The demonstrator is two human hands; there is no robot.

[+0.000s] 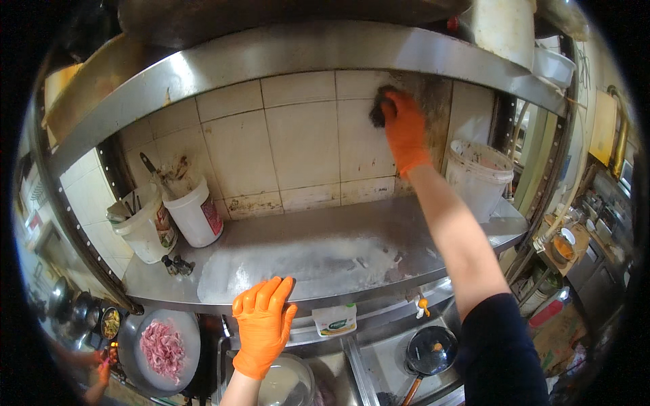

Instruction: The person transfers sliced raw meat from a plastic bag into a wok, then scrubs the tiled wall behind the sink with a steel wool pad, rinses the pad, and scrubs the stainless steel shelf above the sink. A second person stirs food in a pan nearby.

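Note:
My right hand (404, 129), in an orange glove, grips a dark scouring pad (380, 107) and presses it on the tiled wall (304, 147), just under the upper steel shelf. Dark grime covers the wall to the right of the pad. My left hand (264, 322), gloved in the same orange, rests with its fingers on the front edge of the lower steel shelf (315, 264) and holds nothing. Whitish wet smears lie on that shelf.
White plastic buckets stand on the shelf at left (195, 215) and right (480, 177). Below are sinks, a lidded pan (431, 350), a metal bowl (287, 380) and a wide pan of raw sliced meat (162, 350). Another person's hands (104, 368) show at lower left.

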